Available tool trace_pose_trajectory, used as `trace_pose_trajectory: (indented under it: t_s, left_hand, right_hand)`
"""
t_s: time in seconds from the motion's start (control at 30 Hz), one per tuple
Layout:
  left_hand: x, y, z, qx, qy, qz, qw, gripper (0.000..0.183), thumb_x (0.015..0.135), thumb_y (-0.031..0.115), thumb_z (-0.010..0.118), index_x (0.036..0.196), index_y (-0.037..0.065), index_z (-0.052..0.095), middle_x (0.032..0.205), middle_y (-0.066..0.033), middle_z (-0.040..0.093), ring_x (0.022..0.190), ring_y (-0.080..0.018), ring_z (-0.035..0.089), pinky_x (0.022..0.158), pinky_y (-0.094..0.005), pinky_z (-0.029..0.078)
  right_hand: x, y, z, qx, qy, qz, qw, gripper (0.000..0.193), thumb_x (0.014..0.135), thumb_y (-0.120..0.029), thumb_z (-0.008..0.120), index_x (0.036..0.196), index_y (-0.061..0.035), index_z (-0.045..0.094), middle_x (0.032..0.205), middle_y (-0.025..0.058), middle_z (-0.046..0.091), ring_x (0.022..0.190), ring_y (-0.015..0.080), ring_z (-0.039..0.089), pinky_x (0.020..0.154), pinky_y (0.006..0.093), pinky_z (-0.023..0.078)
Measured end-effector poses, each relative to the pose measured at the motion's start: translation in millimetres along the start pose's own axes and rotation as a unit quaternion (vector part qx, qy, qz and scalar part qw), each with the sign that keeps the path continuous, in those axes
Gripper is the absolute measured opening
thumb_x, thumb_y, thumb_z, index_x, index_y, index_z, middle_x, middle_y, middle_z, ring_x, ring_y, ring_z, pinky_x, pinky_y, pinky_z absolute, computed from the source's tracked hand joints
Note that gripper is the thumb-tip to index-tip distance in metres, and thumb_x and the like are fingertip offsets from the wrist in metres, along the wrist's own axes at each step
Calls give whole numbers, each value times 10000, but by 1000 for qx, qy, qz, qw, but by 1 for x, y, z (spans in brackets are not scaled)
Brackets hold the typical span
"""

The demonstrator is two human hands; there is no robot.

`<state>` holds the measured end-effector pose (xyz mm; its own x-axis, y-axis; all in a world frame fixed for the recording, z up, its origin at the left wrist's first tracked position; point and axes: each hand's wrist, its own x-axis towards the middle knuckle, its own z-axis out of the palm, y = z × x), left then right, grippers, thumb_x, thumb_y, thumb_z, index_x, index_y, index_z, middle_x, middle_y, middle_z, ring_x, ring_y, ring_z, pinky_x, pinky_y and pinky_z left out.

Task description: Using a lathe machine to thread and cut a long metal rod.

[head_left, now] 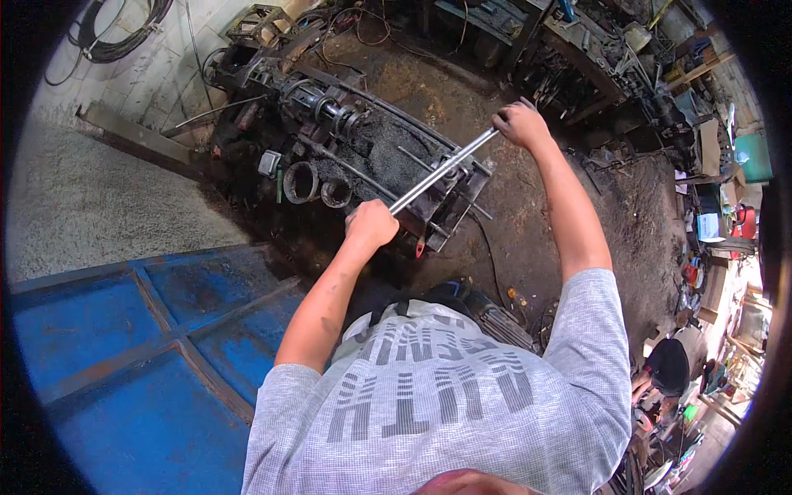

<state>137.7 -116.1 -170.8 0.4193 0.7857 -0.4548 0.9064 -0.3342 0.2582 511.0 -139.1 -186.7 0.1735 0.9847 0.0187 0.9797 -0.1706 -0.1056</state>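
Note:
A long shiny metal bar [425,181] slants up to the right across the near end of a greasy machine [388,153] strewn with dark metal shavings. Wrapped round the bar's lower left end is my left hand [371,223]. My right hand [521,124] is closed on its upper right end, with the thumb side raised. The bar crosses a block at the machine's end; whether it is joined there is hidden. Two dark metal rings [300,182] stand at the machine's left side. A red-tipped tool or handle [421,246] hangs below the near end.
A blue metal door or panel [99,330] lies at the left, beside a concrete slab [91,198]. Cluttered benches [569,49] line the back right. A cable [493,264] trails over the dirty floor. Another person in a dark cap [667,367] is at the lower right.

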Motion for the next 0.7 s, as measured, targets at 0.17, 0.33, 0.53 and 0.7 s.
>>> trace_pose_trajectory:
  t_s: [0.17, 0.33, 0.53, 0.7]
  left_hand:
    - [11, -4, -5, 65, 49, -3, 997, 229, 747, 141, 584, 926, 11, 645, 863, -217, 660, 856, -386, 646, 783, -447, 519]
    - [15, -8, -11, 107, 64, 54, 991, 328, 778, 212, 609, 1059, 48, 567, 896, -168, 649, 858, -370, 632, 796, -456, 487]
    - [16, -13, -13, 95, 87, 140, 982, 256, 801, 221, 572, 1008, 73, 541, 899, -148, 646, 835, -362, 638, 758, -482, 480]
    - [33, -25, -5, 112, 112, 123, 980, 205, 808, 179, 540, 981, 69, 539, 869, -135, 639, 808, -350, 632, 726, -478, 482]
  right_hand:
    - [5, -3, -10, 8, -30, 21, 999, 379, 860, -383, 473, 791, -72, 678, 819, 158, 664, 841, 342, 613, 870, 426, 466]
    - [4, 9, -1, -3, -34, 27, 999, 396, 835, -404, 488, 735, -71, 678, 750, 156, 657, 756, 352, 622, 758, 447, 492]
    - [7, 26, 8, -11, -13, 27, 999, 475, 814, -448, 491, 648, -37, 662, 718, 170, 649, 718, 353, 627, 699, 449, 506]
    - [3, 26, 2, -53, -48, 46, 996, 503, 805, -461, 489, 621, -25, 658, 667, 184, 635, 696, 346, 630, 682, 456, 508]
